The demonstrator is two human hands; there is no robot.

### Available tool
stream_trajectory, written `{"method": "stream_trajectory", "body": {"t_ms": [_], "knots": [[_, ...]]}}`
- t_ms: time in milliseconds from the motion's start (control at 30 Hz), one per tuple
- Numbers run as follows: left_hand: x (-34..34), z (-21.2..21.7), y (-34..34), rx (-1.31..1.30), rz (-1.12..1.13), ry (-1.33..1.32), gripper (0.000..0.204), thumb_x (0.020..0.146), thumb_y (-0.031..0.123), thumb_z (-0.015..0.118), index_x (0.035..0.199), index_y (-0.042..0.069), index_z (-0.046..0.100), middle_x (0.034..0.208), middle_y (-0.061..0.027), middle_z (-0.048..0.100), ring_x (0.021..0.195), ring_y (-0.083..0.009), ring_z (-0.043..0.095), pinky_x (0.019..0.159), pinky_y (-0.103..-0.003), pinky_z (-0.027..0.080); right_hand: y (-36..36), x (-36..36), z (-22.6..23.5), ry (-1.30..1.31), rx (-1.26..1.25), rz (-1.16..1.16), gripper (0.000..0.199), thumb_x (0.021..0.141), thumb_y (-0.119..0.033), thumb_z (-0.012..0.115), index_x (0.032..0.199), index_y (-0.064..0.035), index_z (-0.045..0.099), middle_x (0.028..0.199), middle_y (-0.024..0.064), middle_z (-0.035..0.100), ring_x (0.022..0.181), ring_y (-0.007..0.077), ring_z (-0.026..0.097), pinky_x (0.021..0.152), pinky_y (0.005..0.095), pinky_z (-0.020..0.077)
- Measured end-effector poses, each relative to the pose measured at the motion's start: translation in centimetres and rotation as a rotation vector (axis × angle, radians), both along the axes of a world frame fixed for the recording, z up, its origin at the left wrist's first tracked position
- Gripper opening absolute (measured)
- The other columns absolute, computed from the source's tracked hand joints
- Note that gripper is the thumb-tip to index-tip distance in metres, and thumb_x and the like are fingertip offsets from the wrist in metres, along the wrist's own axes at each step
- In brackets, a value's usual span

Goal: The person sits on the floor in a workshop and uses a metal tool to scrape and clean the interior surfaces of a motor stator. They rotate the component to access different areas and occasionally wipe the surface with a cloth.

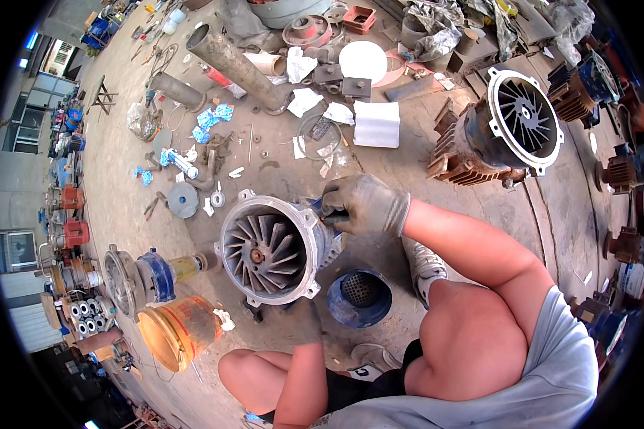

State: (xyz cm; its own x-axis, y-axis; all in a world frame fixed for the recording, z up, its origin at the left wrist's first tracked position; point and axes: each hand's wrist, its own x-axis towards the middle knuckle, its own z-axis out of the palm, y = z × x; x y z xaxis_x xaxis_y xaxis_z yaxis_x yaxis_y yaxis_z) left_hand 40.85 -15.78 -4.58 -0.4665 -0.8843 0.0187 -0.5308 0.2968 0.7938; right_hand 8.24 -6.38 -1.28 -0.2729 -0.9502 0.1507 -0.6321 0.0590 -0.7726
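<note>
In front of me a motor with a round metal flange faces up and left, and a bladed fan wheel with a rusty hub sits inside it. My right hand, in a grey work glove, is at the motor's upper right side. Its fingers are curled and pressed together there; what lies between them is hidden. At the flange's lower edge is my left hand, also gloved, with its fingers mostly hidden behind the rim. A blue cup-shaped cover with a perforated bottom stands just right of that hand.
A second, rusty finned motor lies at the right. To the left are a yellow bucket on its side and a blue-banded motor part. Farther off lie a long metal pipe, a grey disc, rags and papers.
</note>
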Motion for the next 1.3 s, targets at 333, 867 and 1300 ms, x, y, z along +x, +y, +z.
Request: {"method": "stream_trajectory", "body": {"t_ms": [333,867,1300], "knots": [[0.6,-0.4,0.2,-0.144,-0.018,-0.123,0.042,0.1,0.014,0.079,0.135,-0.007,0.07,0.139,-0.0149,0.075,0.127,-0.0264,0.068,0.115,-0.038,0.047,-0.3,-0.4,-0.5,-0.036,-0.04,0.011,0.038,0.084,-0.028,0.082,0.117,-0.009,0.079,0.113,0.0164,0.077,0.105,0.0405,0.076,0.092,0.0497,0.0607],[0.0,-0.5,0.1,-0.095,-0.093,-0.111,0.05,0.1,0.023,0.081,0.141,-0.003,0.069,0.137,-0.0167,0.076,0.125,-0.0278,0.07,0.114,-0.039,0.048,-1.5,-2.7,-2.2,-0.125,0.171,-0.172,0.034,0.101,-0.036,0.069,0.12,-0.0101,0.079,0.116,0.018,0.079,0.107,0.0401,0.076,0.096,0.051,0.0598],[-4.7,1.4,-15.3,0.817,-0.234,0.315,0.055,0.108,0.033,0.067,0.152,0.0,0.061,0.154,-0.0175,0.065,0.14,-0.0327,0.062,0.12,-0.046,0.048,6.4,3.7,-1.4,-0.202,0.385,-0.002,0.035,0.1,-0.041,0.073,0.101,-0.007,0.079,0.093,0.0215,0.078,0.09,0.0418,0.077,0.086,0.0517,0.0611]]}}
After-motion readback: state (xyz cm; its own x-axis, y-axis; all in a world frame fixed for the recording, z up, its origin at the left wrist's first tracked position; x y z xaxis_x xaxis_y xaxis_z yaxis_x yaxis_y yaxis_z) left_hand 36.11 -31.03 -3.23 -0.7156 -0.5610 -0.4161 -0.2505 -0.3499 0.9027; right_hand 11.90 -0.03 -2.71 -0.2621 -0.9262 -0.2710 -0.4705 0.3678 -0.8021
